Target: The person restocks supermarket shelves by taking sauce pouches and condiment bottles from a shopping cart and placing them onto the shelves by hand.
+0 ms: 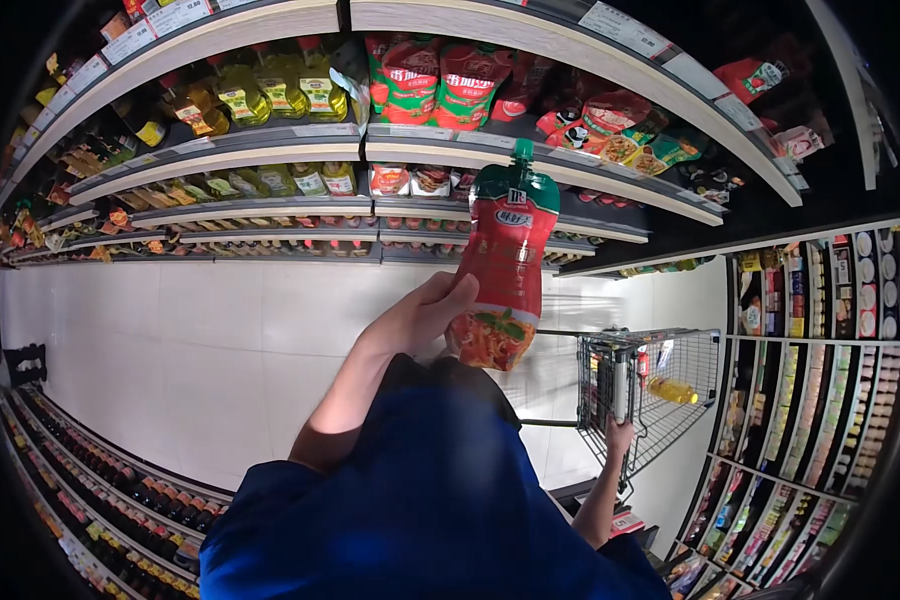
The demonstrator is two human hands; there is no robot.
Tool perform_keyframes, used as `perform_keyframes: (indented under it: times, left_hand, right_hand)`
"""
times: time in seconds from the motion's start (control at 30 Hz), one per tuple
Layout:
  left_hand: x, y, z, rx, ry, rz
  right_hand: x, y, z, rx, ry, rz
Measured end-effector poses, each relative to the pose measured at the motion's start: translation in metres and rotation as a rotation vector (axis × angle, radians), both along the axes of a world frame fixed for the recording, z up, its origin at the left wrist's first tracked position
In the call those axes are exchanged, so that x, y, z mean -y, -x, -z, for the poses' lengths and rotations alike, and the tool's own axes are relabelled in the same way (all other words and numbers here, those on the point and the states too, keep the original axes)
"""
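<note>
My left hand point(450, 300) is closed around the lower left side of a red sauce pouch point(508, 260). The pouch stands upright in front of the shelves, with a green cap and shoulders and a spaghetti picture near its bottom. Its thumb lies across the front; the other fingers are mostly hidden behind the pouch. At the right, my right hand point(620, 436) grips the handle of a wire shopping cart point(670, 425). Inside the cart lies a bottle of yellow oil point(673, 390), beside a smaller red-labelled item point(643, 366).
Ahead, curved shelves hold red and green sauce pouches point(467, 85) and oil bottles point(280, 85). More packed shelving point(800, 400) stands beyond the cart at right. Rows of dark bottles point(140, 490) line the lower left. Pale tiled floor point(190, 350) lies between.
</note>
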State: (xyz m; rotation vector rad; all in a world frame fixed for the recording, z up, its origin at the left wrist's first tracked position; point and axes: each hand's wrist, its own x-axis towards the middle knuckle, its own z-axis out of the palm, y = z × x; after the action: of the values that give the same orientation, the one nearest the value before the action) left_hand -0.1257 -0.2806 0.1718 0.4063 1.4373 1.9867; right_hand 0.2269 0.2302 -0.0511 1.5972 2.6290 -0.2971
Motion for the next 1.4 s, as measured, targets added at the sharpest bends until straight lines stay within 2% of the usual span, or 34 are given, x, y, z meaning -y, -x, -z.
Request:
perform_keyframes:
  times: [0.13, 0.17, 0.27, 0.33, 0.43, 0.5, 0.53, 0.6, 0.67, 0.73, 0.83, 0.93, 1.03, 1.13, 1.27, 1.4]
  left_hand:
    - [-0.018, 0.004, -0.013, 0.049, 0.062, -0.018]
    - [-0.025, 0.004, -0.021, 0.076, 0.092, -0.018]
    - [-0.058, 0.007, -0.012, 0.064, 0.116, 0.011]
    - [-0.088, 0.006, -0.001, 0.035, 0.097, 0.047]
    - [-0.139, 0.001, 0.001, 0.007, 0.101, 0.117]
    - [-0.173, 0.000, 0.002, -0.044, 0.207, 0.158]
    - [-0.191, -0.001, 0.002, -0.028, 0.150, 0.173]
    - [-0.223, -0.004, 0.004, -0.030, 0.198, 0.195]
    - [-0.247, -0.008, 0.018, 0.012, 0.300, 0.197]
    - [-0.269, -0.012, 0.003, -0.205, 0.236, 0.202]
    - [-0.291, -0.013, -0.024, -0.265, 0.353, 0.261]
    - [-0.307, -0.006, -0.037, -0.473, 0.714, 0.307]
    - [-0.321, -0.010, -0.020, -0.761, 0.842, 0.087]
    - [-0.331, -0.007, -0.029, -0.766, 0.807, 0.052]
    - [-0.339, 0.000, -0.017, -0.739, 0.869, 0.168]
    - [-0.345, 0.000, -0.010, -0.741, 0.673, 0.099]
  right_hand:
    - [-0.019, 0.008, -0.012, 0.026, 0.182, -0.019]
    - [-0.035, 0.006, 0.004, -0.029, 0.191, -0.128]
    - [-0.003, 0.069, -0.048, -0.085, 0.135, -0.217]
    - [0.012, 0.119, -0.090, -0.321, 0.436, -0.132]
    - [0.037, 0.191, -0.167, -0.489, 0.596, -0.281]
    - [0.038, 0.218, -0.193, -0.630, 0.759, -0.394]
    - [0.035, 0.228, -0.203, -0.681, 0.840, -0.463]
    - [0.032, 0.242, -0.226, -0.821, 1.148, -0.473]
    - [0.028, 0.251, -0.246, -0.827, 1.272, -0.497]
    - [0.026, 0.257, -0.260, -0.813, 1.367, -0.506]
    - [0.022, 0.264, -0.263, -0.737, 1.307, -0.554]
    - [0.016, 0.274, -0.254, -0.804, 1.228, -0.584]
    - [0.015, 0.281, -0.251, -0.905, 1.128, -0.641]
    - [0.014, 0.287, -0.251, -0.949, 0.994, -0.639]
    - [0.001, 0.294, -0.241, -0.972, 0.897, -0.659]
    - [-0.020, 0.299, -0.250, -1.018, 0.837, -0.596]
